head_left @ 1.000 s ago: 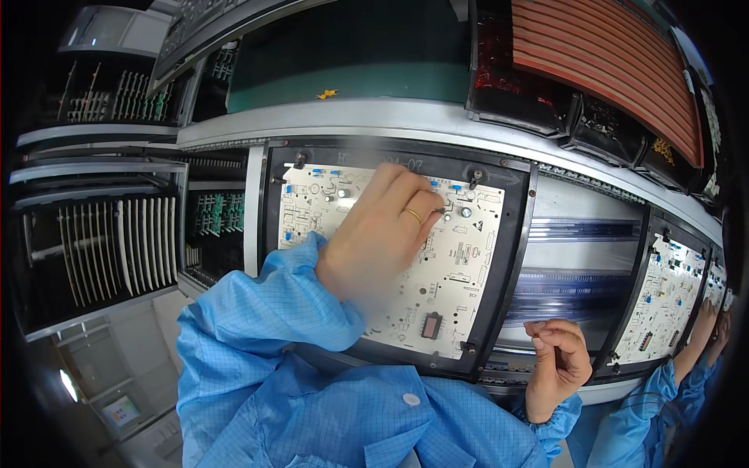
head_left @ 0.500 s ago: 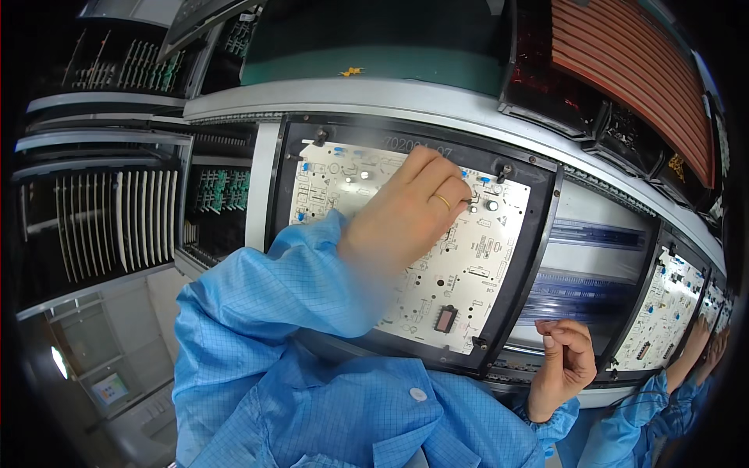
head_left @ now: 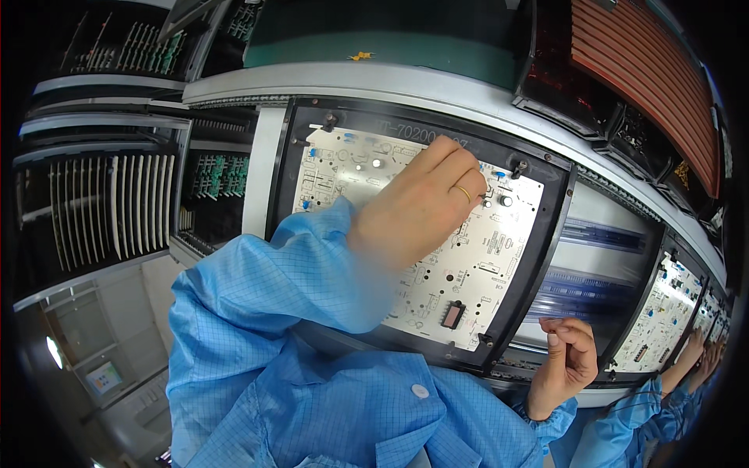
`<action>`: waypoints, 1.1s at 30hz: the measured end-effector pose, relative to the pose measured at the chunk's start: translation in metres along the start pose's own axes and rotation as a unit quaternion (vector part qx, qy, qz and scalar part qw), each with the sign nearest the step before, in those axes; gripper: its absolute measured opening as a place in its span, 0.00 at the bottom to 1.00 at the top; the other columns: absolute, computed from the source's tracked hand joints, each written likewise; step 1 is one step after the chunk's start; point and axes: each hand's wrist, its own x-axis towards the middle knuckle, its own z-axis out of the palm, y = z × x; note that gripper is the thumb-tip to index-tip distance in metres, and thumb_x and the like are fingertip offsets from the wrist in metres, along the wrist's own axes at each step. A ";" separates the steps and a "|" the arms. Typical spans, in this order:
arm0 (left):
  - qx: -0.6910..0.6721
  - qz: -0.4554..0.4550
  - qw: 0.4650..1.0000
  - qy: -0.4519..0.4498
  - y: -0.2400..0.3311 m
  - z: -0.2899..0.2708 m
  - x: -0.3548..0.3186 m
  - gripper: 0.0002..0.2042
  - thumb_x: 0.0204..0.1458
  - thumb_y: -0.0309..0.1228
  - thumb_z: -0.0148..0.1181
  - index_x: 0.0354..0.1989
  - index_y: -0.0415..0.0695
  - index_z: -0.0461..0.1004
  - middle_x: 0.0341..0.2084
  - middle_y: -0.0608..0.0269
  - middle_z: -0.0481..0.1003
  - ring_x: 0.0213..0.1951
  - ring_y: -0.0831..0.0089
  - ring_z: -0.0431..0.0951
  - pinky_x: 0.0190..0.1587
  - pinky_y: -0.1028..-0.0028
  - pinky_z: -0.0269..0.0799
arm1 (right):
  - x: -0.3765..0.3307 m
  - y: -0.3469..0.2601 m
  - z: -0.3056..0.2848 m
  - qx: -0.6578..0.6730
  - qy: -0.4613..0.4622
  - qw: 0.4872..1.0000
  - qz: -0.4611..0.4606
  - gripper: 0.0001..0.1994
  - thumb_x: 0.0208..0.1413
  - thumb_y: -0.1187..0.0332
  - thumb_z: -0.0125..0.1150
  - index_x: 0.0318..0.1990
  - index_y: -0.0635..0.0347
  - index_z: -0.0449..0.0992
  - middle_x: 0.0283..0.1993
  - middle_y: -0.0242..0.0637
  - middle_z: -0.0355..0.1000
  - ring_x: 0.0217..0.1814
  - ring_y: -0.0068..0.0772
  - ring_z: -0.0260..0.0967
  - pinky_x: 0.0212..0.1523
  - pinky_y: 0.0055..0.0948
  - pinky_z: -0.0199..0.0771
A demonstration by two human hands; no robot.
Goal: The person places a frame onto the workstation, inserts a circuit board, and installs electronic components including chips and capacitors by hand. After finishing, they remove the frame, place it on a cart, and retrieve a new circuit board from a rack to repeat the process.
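The circuit board (head_left: 476,303) sits in a black frame (head_left: 359,118), corner clips (head_left: 519,168) presumably preventing shift. Left hand (head_left: 421,195): fingers bunched above board, pinch hidden. Right hand (head_left: 563,365): fingertips nearly meeting, contents indeterminable.

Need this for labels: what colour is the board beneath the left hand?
The board is off-white, with dark markings; head view shows it.

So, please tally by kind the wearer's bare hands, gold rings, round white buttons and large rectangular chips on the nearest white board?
Bare left hand and right hand: 2
Gold ring: 1
Round white button: 1
Black rectangular chip, pinkish top: 1
Total: 5
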 end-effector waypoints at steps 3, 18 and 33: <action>-0.001 0.000 1.000 0.000 -0.001 0.002 0.000 0.08 0.44 0.22 0.63 0.34 0.38 0.73 0.36 0.58 0.71 0.45 0.59 0.69 0.49 0.67 0.69 | 0.000 0.001 0.001 -0.010 -0.010 1.000 -0.009 0.05 0.53 0.85 0.55 0.36 0.67 0.72 0.39 0.41 0.70 0.38 0.32 0.72 0.46 0.36 0.78; 0.011 0.018 0.999 -0.039 -0.001 -0.003 -0.002 0.09 0.42 0.22 0.57 0.34 0.36 0.72 0.36 0.59 0.70 0.44 0.62 0.69 0.48 0.71 0.69 | -0.003 0.009 0.000 -0.002 -0.008 0.999 -0.037 0.04 0.54 0.83 0.56 0.36 0.67 0.72 0.39 0.43 0.70 0.39 0.33 0.72 0.46 0.36 0.78; 0.156 0.131 0.956 -0.211 0.016 -0.029 0.014 0.09 0.37 0.23 0.56 0.28 0.32 0.75 0.38 0.53 0.70 0.43 0.58 0.69 0.48 0.66 0.69 | 0.007 0.004 0.012 0.082 0.026 0.996 0.014 0.06 0.53 0.85 0.56 0.37 0.68 0.73 0.38 0.40 0.70 0.30 0.25 0.68 0.30 0.21 0.70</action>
